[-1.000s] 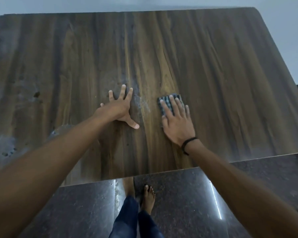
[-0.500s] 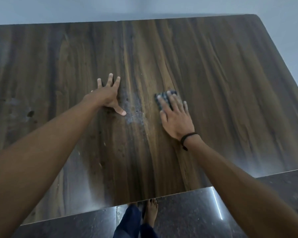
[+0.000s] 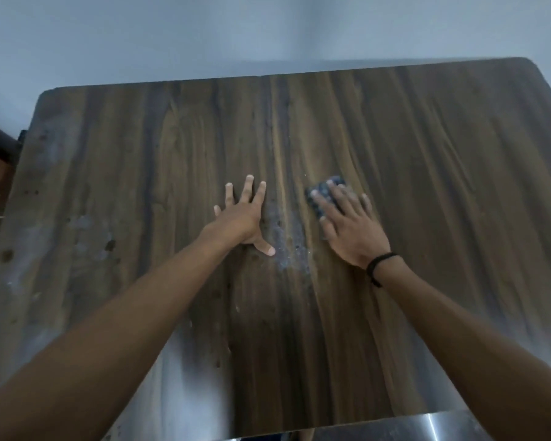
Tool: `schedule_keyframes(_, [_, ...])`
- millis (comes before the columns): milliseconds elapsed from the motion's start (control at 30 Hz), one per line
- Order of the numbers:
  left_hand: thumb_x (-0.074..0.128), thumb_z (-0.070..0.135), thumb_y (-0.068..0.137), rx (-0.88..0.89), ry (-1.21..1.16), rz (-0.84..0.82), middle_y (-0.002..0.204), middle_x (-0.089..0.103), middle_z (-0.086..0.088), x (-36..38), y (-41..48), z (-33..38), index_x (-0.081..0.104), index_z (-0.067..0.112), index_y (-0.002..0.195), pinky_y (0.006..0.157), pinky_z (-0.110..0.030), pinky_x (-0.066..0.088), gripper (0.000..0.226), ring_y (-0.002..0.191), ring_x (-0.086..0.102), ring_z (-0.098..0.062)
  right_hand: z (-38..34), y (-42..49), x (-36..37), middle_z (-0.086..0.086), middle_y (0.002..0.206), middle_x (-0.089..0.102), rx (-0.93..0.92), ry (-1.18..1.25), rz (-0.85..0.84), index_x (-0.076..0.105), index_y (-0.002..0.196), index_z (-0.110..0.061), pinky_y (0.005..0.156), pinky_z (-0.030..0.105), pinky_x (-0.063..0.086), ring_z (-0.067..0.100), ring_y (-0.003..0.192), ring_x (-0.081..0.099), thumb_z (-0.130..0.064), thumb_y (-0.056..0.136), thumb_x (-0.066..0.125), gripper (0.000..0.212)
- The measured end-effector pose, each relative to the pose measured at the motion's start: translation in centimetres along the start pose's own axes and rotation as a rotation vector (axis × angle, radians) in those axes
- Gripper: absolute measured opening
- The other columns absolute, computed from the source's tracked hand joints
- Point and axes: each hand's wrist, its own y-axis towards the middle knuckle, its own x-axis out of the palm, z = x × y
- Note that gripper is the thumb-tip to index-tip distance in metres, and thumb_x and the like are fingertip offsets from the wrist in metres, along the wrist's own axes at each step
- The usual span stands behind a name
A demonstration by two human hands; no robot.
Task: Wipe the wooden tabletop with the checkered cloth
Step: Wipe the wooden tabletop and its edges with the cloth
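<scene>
Hands flat on the table [image 3: 442, 186].
The right hand [image 3: 352, 232] presses the cloth [image 3: 323, 193] with straight fingers; the left hand [image 3: 240, 219] lies spread at its 9 o'clock.

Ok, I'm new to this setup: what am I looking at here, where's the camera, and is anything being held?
There is no machine: these are a person's two bare arms, seen from one camera worn on the head, looking down. The wooden tabletop fills the view. The left hand lies flat on the wood, fingers spread, holding nothing. The right hand, with a black wristband, presses the checkered cloth flat under straight fingers rather than gripping it. Between the hands lies a pale dusty patch.
</scene>
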Motion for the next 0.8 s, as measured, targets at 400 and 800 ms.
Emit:
schedule_keyframes(400, [0.086,0.062,0.052,-0.033,0.024,0.081,0.153,-0.041,0.005,-8.3,6.6,0.7,-0.027,0.029,0.15,0.115,-0.063,0.0,0.153,0.144,-0.031,-0.03,0.4,4.7,-0.7,0.002,0.17,0.005,0.254,0.078,0.089,0.015,0.161,-0.035,0.126,0.051,0.002,0.023,0.157,0.001,-0.04,0.106,0.029,0.057])
schedule_keyframes(800, [0.089,0.058,0.05,-0.019,0.023,0.075,0.156,-0.036,0.006,-8.9,9.4,0.6,-0.022,0.029,0.153,0.112,-0.068,0.005,0.154,0.147,-0.025,-0.026,1.5,8.3,-0.8,0.001,0.169,0.014,-0.129,-0.021,0.059,0.02,0.16,-0.037,0.126,0.051,0.009,0.022,0.156,0.011,-0.041,0.104,0.03,0.057])
